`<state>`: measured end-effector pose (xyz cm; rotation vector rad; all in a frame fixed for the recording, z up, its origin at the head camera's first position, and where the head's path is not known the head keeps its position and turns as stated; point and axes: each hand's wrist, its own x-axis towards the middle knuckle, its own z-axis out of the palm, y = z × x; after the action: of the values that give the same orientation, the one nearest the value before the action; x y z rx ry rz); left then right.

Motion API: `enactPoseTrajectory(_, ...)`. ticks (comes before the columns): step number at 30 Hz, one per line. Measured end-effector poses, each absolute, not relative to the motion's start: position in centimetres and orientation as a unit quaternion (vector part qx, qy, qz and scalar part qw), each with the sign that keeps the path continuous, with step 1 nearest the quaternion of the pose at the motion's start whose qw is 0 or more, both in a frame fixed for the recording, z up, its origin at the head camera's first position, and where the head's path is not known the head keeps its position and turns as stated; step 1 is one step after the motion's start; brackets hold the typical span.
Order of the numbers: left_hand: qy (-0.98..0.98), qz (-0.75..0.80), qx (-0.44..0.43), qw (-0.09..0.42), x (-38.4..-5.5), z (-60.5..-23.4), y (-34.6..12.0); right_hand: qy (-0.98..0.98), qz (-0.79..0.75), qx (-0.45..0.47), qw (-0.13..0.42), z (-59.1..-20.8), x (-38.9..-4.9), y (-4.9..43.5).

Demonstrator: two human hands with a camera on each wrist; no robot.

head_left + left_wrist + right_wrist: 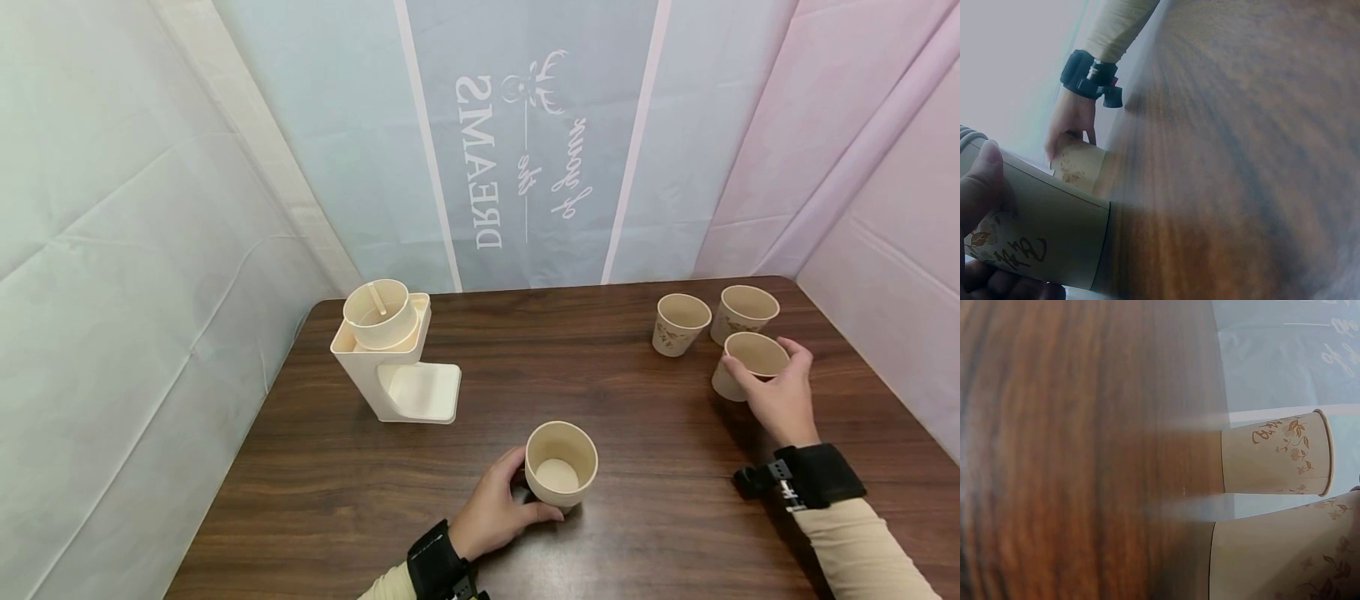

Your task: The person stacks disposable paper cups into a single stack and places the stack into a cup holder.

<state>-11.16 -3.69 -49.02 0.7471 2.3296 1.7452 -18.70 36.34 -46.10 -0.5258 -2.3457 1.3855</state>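
Near the front middle of the table, my left hand (489, 510) grips an upright paper cup (559, 490). The left wrist view shows its flower print and brown lettering, with the thumb along one side and fingers around the other. Layered rims (969, 135) show at its top edge, as of nested cups. At the right, my right hand (785, 402) holds another paper cup (726, 385) between thumb and fingers across its rim. In the right wrist view this cup (1272, 556) fills the lower corner, and the hand itself is almost wholly outside that picture.
Two more printed paper cups, one (670, 337) and another (723, 323), stand upright just behind the right hand's cup. At the back left is a cream angled holder (365, 375) with a flat base, carrying a round cup-like container (390, 333). Fabric curtains (360, 150) border the wooden table (315, 492).
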Motion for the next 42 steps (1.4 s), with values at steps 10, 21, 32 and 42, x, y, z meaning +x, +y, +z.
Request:
enactPoseTrajectory(10, 0.766, 0.588, 0.247, 0.076, -11.2, -49.0, -3.7, -0.83, 0.481, -0.191, 0.206, -46.0, -18.6, 36.2)
enactPoseTrajectory(21, 0.765, 0.59, 0.247, 0.076, -11.2, -49.1, -3.6, -0.826, 0.488, -0.161, 0.232, -44.8, -18.3, 35.4)
enactPoseTrajectory(32, 0.765, 0.592, 0.242, 0.079, -11.1, -49.0, -3.6, -0.818, 0.502, -0.112, 0.259, -43.4, -17.6, 34.2)
enactPoseTrajectory(42, 0.769, 0.587, 0.241, 0.077, -11.2, -49.0, -3.6, -0.804, 0.534, -0.06, 0.255, -41.4, -16.6, 32.2)
